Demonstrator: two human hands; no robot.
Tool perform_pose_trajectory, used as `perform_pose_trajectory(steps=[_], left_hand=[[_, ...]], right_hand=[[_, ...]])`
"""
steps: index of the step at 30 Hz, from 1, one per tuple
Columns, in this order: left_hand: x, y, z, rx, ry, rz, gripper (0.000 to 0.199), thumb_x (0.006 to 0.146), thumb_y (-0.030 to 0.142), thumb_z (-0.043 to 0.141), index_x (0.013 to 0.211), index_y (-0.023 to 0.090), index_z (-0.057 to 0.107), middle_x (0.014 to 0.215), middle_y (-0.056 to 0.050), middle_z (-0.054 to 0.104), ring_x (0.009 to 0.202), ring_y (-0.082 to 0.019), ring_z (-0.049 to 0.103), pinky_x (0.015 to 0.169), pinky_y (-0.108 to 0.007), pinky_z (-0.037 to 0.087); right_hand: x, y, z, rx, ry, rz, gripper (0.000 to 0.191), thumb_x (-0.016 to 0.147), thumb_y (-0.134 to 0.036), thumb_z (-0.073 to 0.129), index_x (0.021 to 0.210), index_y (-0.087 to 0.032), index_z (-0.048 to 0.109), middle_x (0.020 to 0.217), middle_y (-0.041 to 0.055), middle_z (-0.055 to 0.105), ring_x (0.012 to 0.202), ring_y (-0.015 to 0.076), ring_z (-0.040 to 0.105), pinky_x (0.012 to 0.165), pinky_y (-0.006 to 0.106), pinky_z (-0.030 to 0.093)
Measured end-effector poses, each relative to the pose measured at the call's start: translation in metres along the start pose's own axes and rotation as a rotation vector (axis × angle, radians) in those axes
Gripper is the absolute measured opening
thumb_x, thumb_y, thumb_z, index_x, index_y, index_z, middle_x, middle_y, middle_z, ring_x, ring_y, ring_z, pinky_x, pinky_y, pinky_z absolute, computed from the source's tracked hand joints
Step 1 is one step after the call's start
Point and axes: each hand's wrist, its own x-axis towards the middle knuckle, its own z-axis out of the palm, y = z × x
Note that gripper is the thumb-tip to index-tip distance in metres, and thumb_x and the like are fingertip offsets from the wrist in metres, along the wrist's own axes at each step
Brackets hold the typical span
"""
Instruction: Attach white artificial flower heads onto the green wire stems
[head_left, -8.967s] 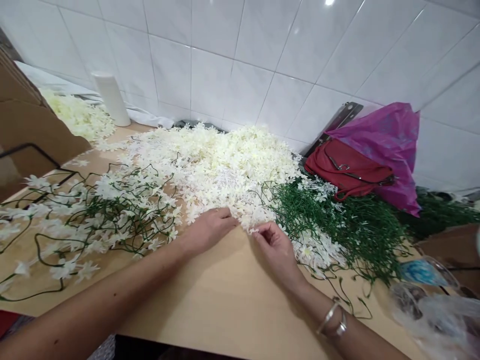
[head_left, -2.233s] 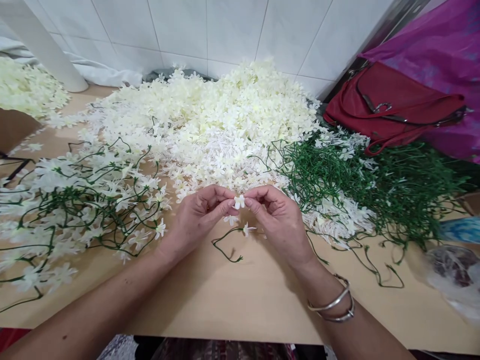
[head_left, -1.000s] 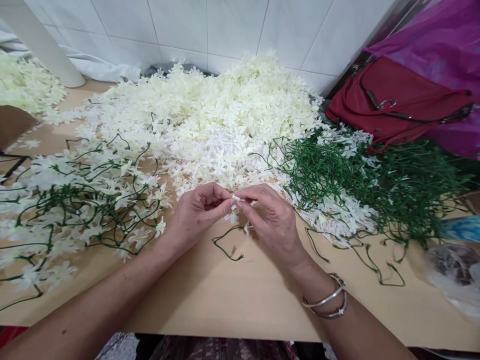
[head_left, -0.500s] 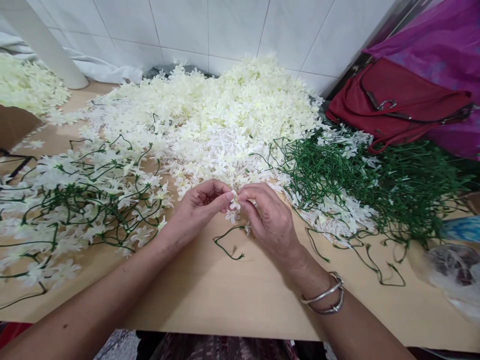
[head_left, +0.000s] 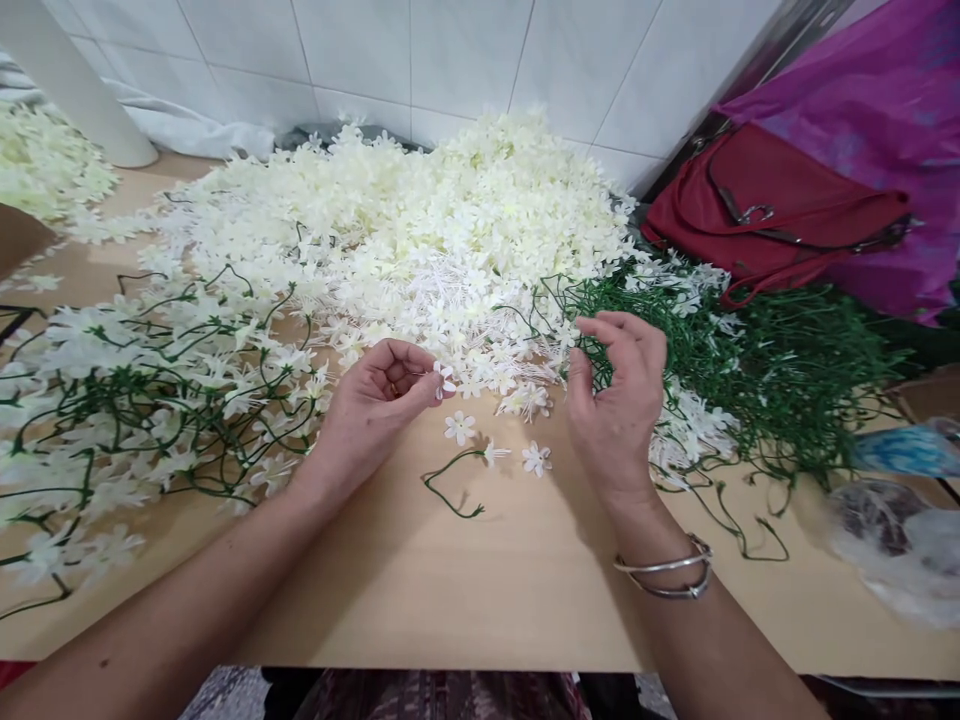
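Observation:
Pinched between thumb and fingertips of my left hand (head_left: 386,390) is a small white artificial flower (head_left: 444,378). My right hand (head_left: 619,400) is apart from it, thumb and fingers spread with nothing seen between them, beside the heap of green stems (head_left: 675,340). On the table between my hands lie a loose white blossom (head_left: 460,428), another white blossom (head_left: 536,459) and a bent green stem (head_left: 450,487) with a white tuft at its upper end. Stemmed white flowers (head_left: 187,400) are piled left of my left hand.
A large mound of cream-white flower heads (head_left: 465,200) reaches back to the tiled wall (head_left: 465,60). A red handbag (head_left: 780,210) and a purple bag (head_left: 862,100) stand at the back right. A clear plastic bag (head_left: 900,540) lies at the right edge, and a white pole (head_left: 82,80) rises at left.
My right hand has let go of the flower and moved right, towards the green stems. The flower stays in my left hand. More of the blossoms on the table are uncovered.

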Motion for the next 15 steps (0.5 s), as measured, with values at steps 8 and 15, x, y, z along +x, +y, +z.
perform_pose_trajectory(steps=[8,15], left_hand=[[-0.002,-0.005,0.0,0.069,0.006,0.02,0.027,0.08,0.035,0.086,0.099,0.019,0.076,0.084,-0.002,0.077,0.076,-0.012,0.07,0.07,-0.02,0.056],[-0.004,-0.011,0.003,0.072,-0.059,0.044,0.025,0.083,0.041,0.085,0.093,0.02,0.075,0.084,-0.001,0.076,0.08,-0.015,0.074,0.076,-0.023,0.06]], right_hand=[[-0.011,-0.006,0.008,0.024,-0.353,-0.116,0.01,0.096,-0.018,0.067,0.098,-0.024,0.074,0.1,0.0062,0.075,0.102,0.0273,0.065,0.093,0.045,0.051],[-0.01,0.003,0.02,-0.018,-0.324,-0.057,0.021,0.097,-0.017,0.064,0.112,-0.026,0.075,0.109,0.0084,0.073,0.107,0.0294,0.061,0.095,0.047,0.049]])
